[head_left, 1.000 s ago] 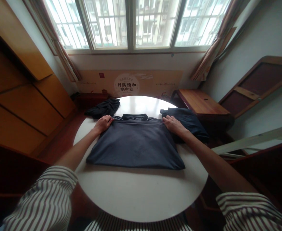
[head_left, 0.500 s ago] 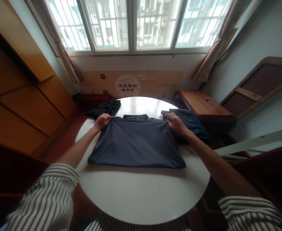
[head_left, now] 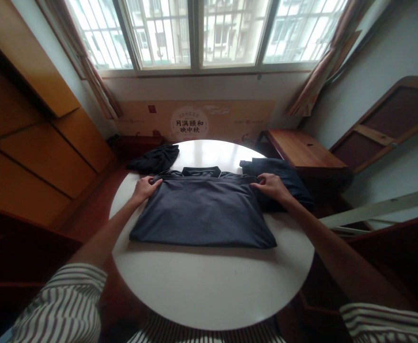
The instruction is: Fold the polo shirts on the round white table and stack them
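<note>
Wider apart now, your left hand (head_left: 145, 188) and right hand (head_left: 272, 186) pinch the folded dark-grey cloth shirt (head_left: 202, 210) seemingly taut at its far corners.

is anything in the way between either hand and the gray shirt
Nothing visible: the left hand and right hand both touch the shirt, one per side. The dark blue cloth lies at the right, not between.

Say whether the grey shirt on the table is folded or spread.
Folded: the shirt lies as a compact panel, a straight edge crossing just below its collar.
</note>
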